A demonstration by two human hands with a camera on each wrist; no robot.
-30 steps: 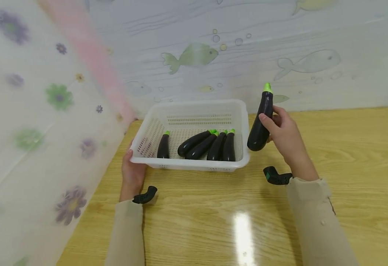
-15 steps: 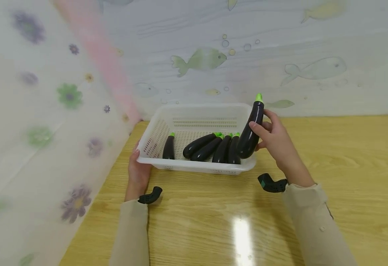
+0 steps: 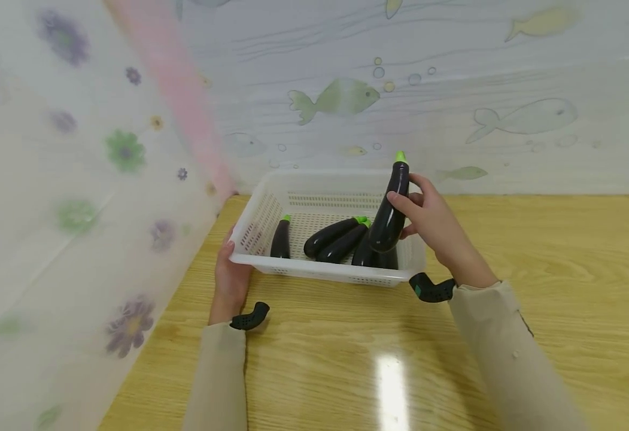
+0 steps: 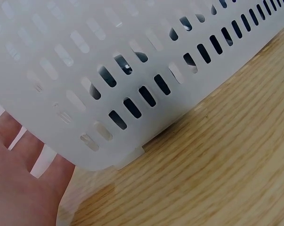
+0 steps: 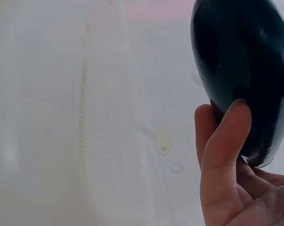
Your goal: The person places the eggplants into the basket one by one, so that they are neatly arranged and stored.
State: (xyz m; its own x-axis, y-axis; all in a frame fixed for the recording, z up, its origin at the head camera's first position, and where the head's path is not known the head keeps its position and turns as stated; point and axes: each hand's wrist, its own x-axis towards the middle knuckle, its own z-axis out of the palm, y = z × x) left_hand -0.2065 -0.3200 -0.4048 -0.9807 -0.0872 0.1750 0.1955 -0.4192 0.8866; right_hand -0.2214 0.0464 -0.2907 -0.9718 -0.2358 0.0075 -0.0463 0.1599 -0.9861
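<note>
In the head view, my right hand (image 3: 429,222) grips a dark, glossy eggplant (image 3: 390,206) with a green stem, thumb in front and fingers behind. This eggplant is held over the right side of a white plastic basket (image 3: 314,271), stem end up and slightly tilted. The right wrist view shows the thumb pressed to the eggplant (image 5: 245,61) close up. My left hand (image 3: 231,278) holds the basket's left front corner, thumb at the rim. Fingers of the left hand (image 4: 26,174) lie along the perforated wall in the left wrist view. Several more eggplants (image 3: 330,236) lie inside the basket.
The basket stands on a wooden table (image 3: 314,353) near the back wall (image 3: 432,131), which is covered with a fish-patterned sheet. A flowered sheet (image 3: 77,239) hangs on the left. Black wrist mounts (image 3: 431,288) sit at both cuffs.
My right hand has carried the eggplant leftward, from beside the basket's right edge to above the eggplants inside. The left hand has kept its hold on the basket. The head view has shifted slightly.
</note>
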